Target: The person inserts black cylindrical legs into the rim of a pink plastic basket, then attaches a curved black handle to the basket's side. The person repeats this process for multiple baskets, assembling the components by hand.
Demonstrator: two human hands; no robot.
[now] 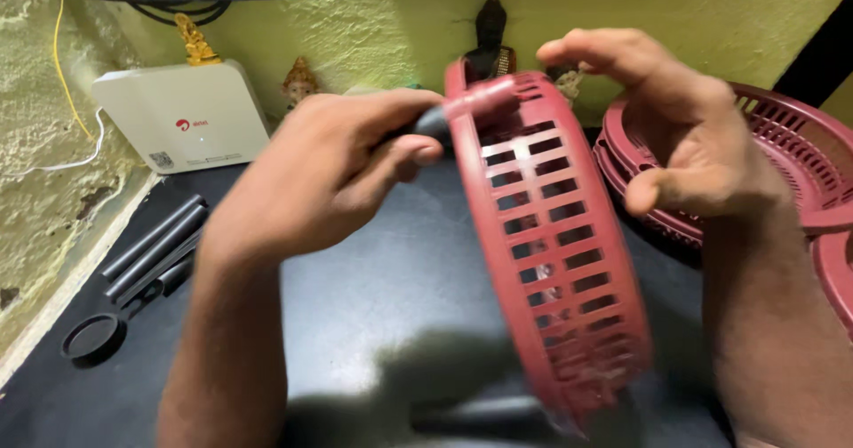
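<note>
Red slotted basket (546,235) is held on edge above dark table (355,297). Left hand (320,172) is pinched on a dark rod (434,124) at the rim; right hand (684,128) is open, loosely behind. Risk: basket could tip w/o firm support, rod slips.

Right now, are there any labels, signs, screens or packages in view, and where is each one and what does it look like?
White rounded plastic router box: back left on the dark table, leaning by the yellow wall.
Small red round logo mark: on the box's front face, beside tiny red lettering.
Small black square code label: lower left of the box's front.
No screens or packages show.
</note>
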